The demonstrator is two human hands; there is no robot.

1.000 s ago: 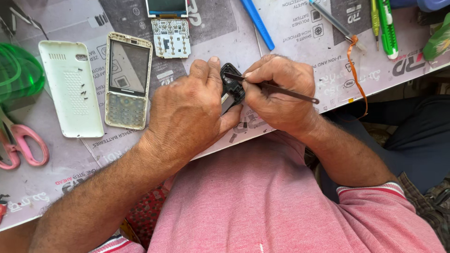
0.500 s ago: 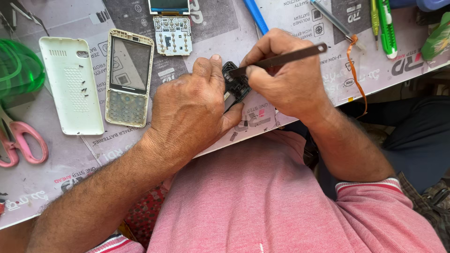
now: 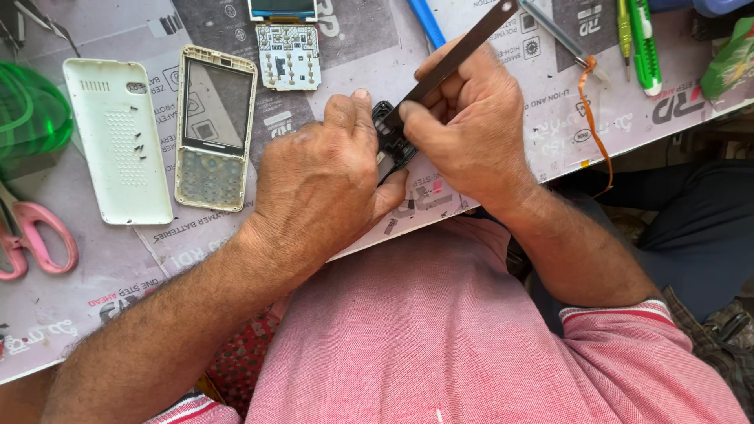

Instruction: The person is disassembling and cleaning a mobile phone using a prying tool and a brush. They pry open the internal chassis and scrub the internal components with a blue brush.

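My left hand point(image 3: 318, 184) grips a small black phone part point(image 3: 390, 143) over the near edge of the worktable. My right hand point(image 3: 470, 126) holds long metal tweezers point(image 3: 463, 49), their tip at the top of the black part and their far end pointing up and to the right. Both hands touch around the part, which is mostly hidden by my fingers. To the left lie a pale phone front frame point(image 3: 214, 127) with keypad and a white back cover point(image 3: 118, 140) with tiny screws on it.
A circuit board with small screen point(image 3: 287, 43) lies at the top centre. Pink-handled scissors point(image 3: 31, 239) and a green object point(image 3: 27, 110) sit at the left. A blue pen point(image 3: 426, 22), a screwdriver point(image 3: 559, 39), green pens point(image 3: 640, 39) and an orange strip point(image 3: 594, 126) lie at the right.
The tweezers have swung from pointing right and slightly down to pointing up and to the right; my right hand rotated with them. My left hand kept its grip.
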